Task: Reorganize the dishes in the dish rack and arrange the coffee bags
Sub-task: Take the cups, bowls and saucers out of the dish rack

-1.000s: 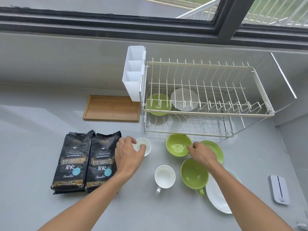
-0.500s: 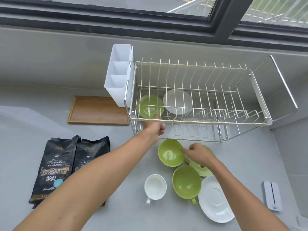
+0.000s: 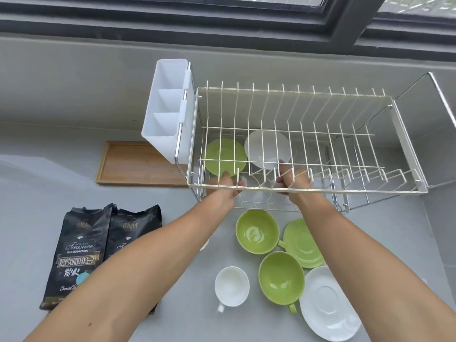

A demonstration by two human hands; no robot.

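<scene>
On the counter, from left: two coffee bags [image 3: 101, 253] lie untouched beside the wooden tray [image 3: 138, 164]. Both hands, left hand [image 3: 223, 185] and right hand [image 3: 294, 182], have been moved under the dish rack [image 3: 308, 191] since a second ago; their grip cannot be told. Green cups [image 3: 256, 232] and saucers [image 3: 330, 302] remain unracked.

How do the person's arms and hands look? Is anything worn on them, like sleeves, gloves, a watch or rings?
Both forearms are bare as far as the picture shows: no sleeves, no gloves, no watch or band at the wrists. The left hand and the right hand are partly hidden behind the wires of the dish rack, so rings cannot be ruled out.
</scene>
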